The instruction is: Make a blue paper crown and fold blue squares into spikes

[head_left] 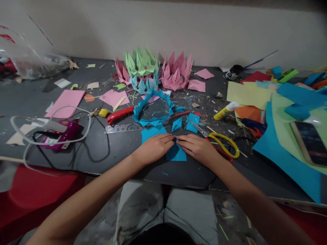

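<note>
A small blue sheet of paper (176, 156) lies on the dark table near its front edge. My left hand (155, 148) holds its left upper part, fingers closed together and fingertips on the paper. From the other side my right hand (198, 148) grips it, its fingertips nearly meeting the left ones; any fold is hidden beneath them. Just past my left hand is another blue sheet (152, 132). Beyond that sits a ring of folded blue paper points (150, 121). Folded blue pieces (177, 125) lie past my fingertips. Scissors with yellow handles (219, 136) rest beside my right hand.
A metal ruler (122, 128) and red-handled tool (120, 115) lie left of centre. A purple device (60, 134) trails a white cable. Pink (176, 73) and green paper crowns (140, 61) stand behind. Rightward are a glue stick (226, 111), coloured sheets (283, 153) and a phone (310, 143).
</note>
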{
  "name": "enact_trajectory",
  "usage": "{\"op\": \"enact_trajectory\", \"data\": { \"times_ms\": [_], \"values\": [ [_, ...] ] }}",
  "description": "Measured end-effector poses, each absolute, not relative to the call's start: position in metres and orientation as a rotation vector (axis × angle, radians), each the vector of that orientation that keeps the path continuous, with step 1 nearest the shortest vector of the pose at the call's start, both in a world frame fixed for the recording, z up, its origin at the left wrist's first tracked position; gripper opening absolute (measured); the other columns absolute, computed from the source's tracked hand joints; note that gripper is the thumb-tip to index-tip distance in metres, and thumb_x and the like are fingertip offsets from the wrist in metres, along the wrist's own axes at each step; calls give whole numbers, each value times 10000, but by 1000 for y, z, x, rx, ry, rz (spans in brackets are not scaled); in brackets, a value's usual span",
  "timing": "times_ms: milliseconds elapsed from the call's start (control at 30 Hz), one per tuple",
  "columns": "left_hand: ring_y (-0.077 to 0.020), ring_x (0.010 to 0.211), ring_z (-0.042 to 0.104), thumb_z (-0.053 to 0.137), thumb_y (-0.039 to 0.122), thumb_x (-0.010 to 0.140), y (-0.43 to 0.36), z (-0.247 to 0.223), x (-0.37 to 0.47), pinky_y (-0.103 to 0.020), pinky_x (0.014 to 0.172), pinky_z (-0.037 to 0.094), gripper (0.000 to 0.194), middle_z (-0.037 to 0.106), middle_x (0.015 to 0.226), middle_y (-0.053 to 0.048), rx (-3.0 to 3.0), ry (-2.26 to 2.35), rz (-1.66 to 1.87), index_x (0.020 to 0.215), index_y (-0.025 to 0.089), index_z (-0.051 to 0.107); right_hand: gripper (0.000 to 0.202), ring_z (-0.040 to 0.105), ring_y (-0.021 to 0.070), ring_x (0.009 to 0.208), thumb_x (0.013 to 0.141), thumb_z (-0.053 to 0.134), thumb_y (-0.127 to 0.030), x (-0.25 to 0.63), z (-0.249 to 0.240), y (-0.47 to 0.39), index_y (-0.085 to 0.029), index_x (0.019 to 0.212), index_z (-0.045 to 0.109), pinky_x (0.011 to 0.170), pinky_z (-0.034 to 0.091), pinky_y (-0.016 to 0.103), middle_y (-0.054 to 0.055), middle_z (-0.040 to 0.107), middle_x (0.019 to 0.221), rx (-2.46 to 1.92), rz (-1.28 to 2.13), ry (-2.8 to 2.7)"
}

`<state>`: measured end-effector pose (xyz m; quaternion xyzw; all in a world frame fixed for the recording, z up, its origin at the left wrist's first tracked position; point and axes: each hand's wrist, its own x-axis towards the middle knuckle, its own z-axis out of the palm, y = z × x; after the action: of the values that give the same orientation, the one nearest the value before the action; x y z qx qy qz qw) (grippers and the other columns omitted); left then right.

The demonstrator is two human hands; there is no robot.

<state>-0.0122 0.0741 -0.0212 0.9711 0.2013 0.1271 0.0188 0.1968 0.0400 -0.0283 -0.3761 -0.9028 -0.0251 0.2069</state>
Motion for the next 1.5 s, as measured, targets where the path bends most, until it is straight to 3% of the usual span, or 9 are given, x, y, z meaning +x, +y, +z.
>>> {"op": "enact_trajectory", "data": {
  "times_ms": [333, 767, 967, 1167, 1367, 1500],
  "values": [
    [-218, 1048, 539, 465, 142, 844, 75, -20, -8, -351, 864, 459, 167, 597, 1121, -96, 2950, 699, 360, 964, 113, 577, 250, 608, 192, 811, 881, 432, -178, 195, -29, 41, -124, 915, 674, 714, 513, 324, 106, 686, 965, -993, -125, -2523],
    [-222, 1071, 525, 495, 295, 837, 65, -13, -11, -370, 907, 374, 297, 554, 1236, -81, 2947, 781, 247, 1076, 135, 567, 182, 582, 209, 793, 835, 503, -163, 181, -21, 23, -104, 908, 659, 668, 413, 337, 75, 698, 925, -1211, -234, -2495],
    [-224, 1106, 495, 486, 330, 839, 60, -13, -11, -371, 936, 352, 334, 546, 1245, -73, 2946, 814, 271, 1104, 139, 554, 179, 583, 198, 742, 837, 503, -185, 188, -16, 9, -145, 796, 672, 694, 411, 334, 56, 702, 834, -1324, -85, -2417],
    [-222, 1032, 533, 491, 333, 824, 59, -13, -10, -350, 921, 368, 329, 607, 1105, -109, 2977, 811, 283, 1048, 110, 582, 276, 591, 174, 737, 864, 460, -175, 182, -23, 32, -129, 1080, 626, 670, 447, 274, 59, 665, 774, -1441, 104, -2385],
    [-238, 1109, 498, 450, 364, 841, 49, -10, -20, -417, 987, 312, 406, 572, 1199, -105, 2888, 856, 255, 1159, 126, 533, 306, 563, 189, 722, 862, 461, -197, 174, -30, 38, -147, 1118, 620, 642, 444, 283, 57, 614, 721, -1496, 16, -2469],
    [-248, 1094, 509, 453, 365, 841, 41, -7, -34, -449, 992, 297, 380, 577, 1203, -87, 2825, 879, 268, 1135, 145, 553, 323, 549, 188, 719, 878, 429, -205, 177, -32, 37, -154, 1145, 603, 646, 444, 284, 57, 592, 719, -1458, 34, -2490]
  ]
}}
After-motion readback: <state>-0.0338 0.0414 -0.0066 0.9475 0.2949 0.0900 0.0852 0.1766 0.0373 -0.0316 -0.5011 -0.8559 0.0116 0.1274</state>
